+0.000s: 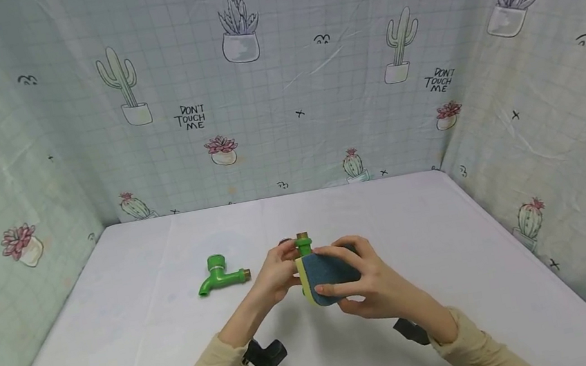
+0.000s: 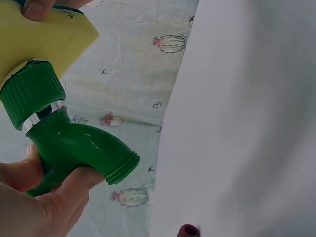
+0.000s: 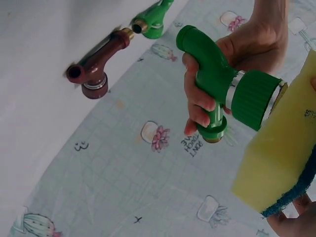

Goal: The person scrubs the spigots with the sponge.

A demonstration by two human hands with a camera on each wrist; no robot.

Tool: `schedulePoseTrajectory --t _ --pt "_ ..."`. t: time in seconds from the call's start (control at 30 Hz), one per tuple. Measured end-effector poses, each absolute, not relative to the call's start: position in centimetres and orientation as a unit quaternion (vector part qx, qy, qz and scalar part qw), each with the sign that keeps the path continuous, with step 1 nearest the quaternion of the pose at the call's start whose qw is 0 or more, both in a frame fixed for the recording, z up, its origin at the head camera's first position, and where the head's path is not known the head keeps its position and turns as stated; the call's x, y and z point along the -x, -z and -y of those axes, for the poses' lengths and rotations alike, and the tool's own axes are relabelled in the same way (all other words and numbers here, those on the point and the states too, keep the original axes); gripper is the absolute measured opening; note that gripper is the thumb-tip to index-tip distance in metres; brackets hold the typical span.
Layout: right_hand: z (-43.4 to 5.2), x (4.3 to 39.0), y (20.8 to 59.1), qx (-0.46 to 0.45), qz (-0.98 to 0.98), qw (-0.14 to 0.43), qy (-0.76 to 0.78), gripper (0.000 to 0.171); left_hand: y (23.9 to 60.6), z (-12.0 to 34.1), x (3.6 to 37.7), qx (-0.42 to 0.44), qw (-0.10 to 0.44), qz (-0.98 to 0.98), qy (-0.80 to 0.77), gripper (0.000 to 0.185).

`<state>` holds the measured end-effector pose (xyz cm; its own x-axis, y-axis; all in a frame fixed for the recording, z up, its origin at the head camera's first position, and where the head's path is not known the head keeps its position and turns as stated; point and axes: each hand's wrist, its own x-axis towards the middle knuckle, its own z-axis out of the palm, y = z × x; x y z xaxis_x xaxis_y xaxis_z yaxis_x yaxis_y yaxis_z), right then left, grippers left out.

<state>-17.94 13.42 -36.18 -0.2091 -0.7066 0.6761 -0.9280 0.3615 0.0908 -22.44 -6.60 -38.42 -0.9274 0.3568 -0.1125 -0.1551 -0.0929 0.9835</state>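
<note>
My left hand (image 1: 276, 272) grips a green plastic tap (image 2: 79, 143) by its body, its ribbed knob turned toward the right. In my right hand (image 1: 371, 277) is a sponge (image 1: 333, 275) with a yellow foam side and a dark blue scouring side. The yellow foam (image 3: 276, 148) touches the end of the tap's knob (image 3: 254, 98). Both things are held above the white table. In the head view the sponge hides much of the tap; its threaded brass end (image 1: 302, 236) shows above.
A second green tap (image 1: 220, 279) lies on the white table (image 1: 182, 353), left of my left hand. A dark red tap (image 3: 98, 61) lies beyond the hands, mostly hidden in the head view. Patterned cloth (image 1: 295, 130) surrounds the table's back and sides.
</note>
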Motion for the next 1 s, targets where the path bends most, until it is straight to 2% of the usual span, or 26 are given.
schedulePoseTrajectory --t 0.17,0.57,0.73,1.0 --pt "-14.7 18.1 36.3 -0.526 0.762 0.33 -0.183 0.027 38.3 7.1 22.5 -0.092 0.216 -0.616 -0.752 0.046" --pt "-17.2 18.8 38.2 -0.473 0.8 0.302 -0.212 0.028 38.6 7.7 22.6 -0.063 0.253 -0.572 -0.778 0.046" --pt "-17.9 19.0 38.5 -0.453 0.805 0.301 -0.238 0.029 38.2 8.1 22.8 -0.042 0.227 -0.562 -0.794 0.044" --pt "-18.5 19.3 37.9 -0.432 0.788 0.349 -0.267 0.027 37.5 8.4 23.6 0.085 0.159 -0.502 -0.846 0.038"
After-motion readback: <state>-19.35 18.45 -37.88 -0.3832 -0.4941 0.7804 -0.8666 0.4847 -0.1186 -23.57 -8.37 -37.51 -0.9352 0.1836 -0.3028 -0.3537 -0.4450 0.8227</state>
